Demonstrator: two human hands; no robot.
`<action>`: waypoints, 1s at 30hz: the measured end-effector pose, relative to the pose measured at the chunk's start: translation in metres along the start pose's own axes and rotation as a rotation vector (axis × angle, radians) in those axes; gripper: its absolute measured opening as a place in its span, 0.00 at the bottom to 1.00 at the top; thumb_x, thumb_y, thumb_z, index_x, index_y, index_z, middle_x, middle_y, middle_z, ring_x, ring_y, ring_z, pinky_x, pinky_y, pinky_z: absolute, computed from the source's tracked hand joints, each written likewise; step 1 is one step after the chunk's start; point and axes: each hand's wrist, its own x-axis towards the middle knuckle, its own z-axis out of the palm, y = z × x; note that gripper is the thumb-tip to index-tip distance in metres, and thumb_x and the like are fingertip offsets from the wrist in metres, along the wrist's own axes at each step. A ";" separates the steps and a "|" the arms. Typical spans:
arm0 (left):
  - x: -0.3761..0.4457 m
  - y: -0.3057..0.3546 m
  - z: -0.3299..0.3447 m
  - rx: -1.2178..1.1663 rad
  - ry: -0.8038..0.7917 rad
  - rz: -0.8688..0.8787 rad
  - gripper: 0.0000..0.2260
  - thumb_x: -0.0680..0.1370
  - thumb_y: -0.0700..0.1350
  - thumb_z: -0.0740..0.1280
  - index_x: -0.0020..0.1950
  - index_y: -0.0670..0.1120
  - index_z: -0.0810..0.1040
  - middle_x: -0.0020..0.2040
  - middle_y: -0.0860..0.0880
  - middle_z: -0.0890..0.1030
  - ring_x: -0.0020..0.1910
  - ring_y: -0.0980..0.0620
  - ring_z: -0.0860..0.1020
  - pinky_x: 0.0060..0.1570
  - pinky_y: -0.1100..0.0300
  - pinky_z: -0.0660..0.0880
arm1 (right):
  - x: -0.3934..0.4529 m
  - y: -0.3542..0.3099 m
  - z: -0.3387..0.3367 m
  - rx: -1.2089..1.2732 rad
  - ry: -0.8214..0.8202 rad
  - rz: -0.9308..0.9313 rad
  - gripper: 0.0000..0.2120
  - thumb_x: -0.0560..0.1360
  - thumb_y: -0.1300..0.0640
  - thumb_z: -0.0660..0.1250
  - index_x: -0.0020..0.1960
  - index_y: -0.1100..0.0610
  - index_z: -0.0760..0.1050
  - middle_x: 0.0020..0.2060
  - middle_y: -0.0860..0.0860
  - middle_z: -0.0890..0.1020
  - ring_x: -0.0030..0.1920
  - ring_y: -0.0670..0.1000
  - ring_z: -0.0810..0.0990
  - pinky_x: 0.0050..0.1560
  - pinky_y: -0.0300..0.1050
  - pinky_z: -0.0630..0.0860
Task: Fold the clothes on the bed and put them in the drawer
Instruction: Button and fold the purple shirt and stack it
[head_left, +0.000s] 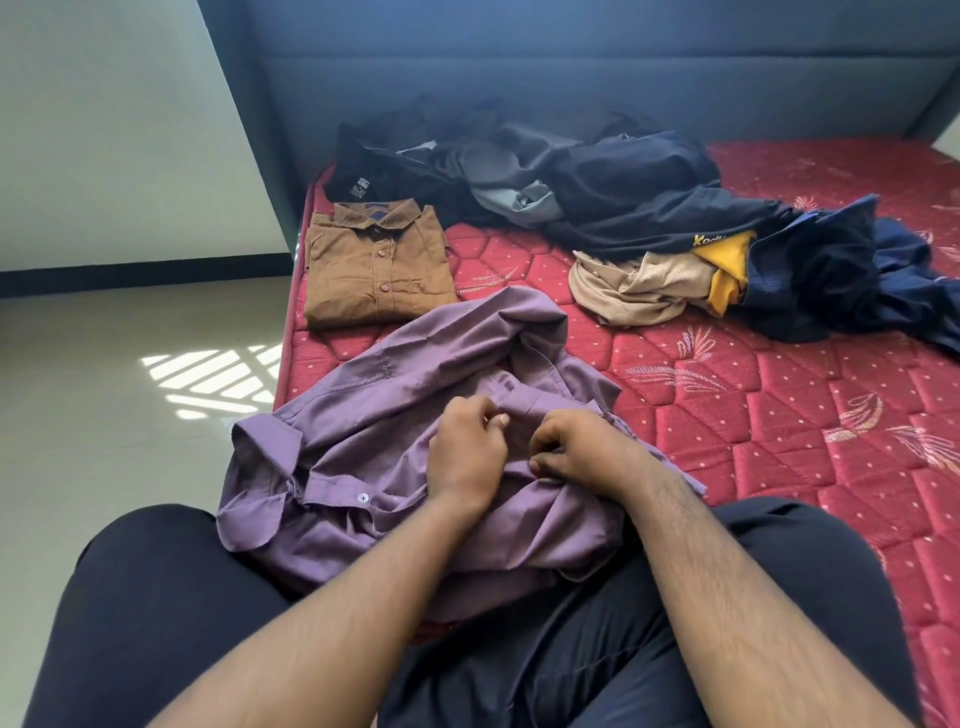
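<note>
A crumpled purple shirt (395, 415) lies at the near edge of the bed, partly over my lap. My left hand (467, 452) pinches its fabric near the placket, fingers curled. Close beside it, my right hand (576, 447) also pinches the cloth with curled fingers. A brown shirt (376, 265), folded and buttoned, lies flat just beyond the purple one. Further back, an unfolded pile of dark clothes (597, 176) spreads across the bed, with a beige garment (634, 288) and a yellow one (727, 270) at its right end. No drawer is in view.
The red quilted mattress (779, 415) stretches to the right. A grey padded headboard (571, 62) stands behind the pile. Pale tiled floor (130, 389) with a sunlit patch lies left of the bed. My legs in dark trousers (156, 597) fill the foreground.
</note>
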 end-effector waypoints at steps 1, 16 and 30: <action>-0.005 -0.005 0.002 -0.019 0.076 0.027 0.04 0.78 0.43 0.68 0.45 0.44 0.78 0.48 0.44 0.78 0.48 0.41 0.77 0.46 0.52 0.70 | 0.000 0.003 0.000 0.016 0.045 -0.029 0.03 0.73 0.61 0.72 0.45 0.60 0.84 0.43 0.52 0.81 0.48 0.52 0.79 0.53 0.47 0.73; 0.018 -0.005 -0.036 -0.711 -0.173 -0.232 0.07 0.73 0.37 0.71 0.38 0.33 0.81 0.36 0.43 0.79 0.38 0.51 0.74 0.43 0.56 0.71 | -0.003 -0.012 -0.001 0.711 0.488 -0.126 0.14 0.68 0.69 0.76 0.42 0.50 0.84 0.38 0.43 0.86 0.41 0.40 0.83 0.47 0.36 0.78; 0.004 0.001 -0.038 -0.637 -0.173 -0.070 0.03 0.74 0.36 0.73 0.42 0.43 0.86 0.38 0.45 0.86 0.38 0.55 0.81 0.44 0.54 0.78 | 0.001 -0.010 0.003 0.708 0.568 -0.183 0.07 0.67 0.67 0.75 0.44 0.58 0.85 0.40 0.52 0.87 0.42 0.47 0.85 0.47 0.44 0.80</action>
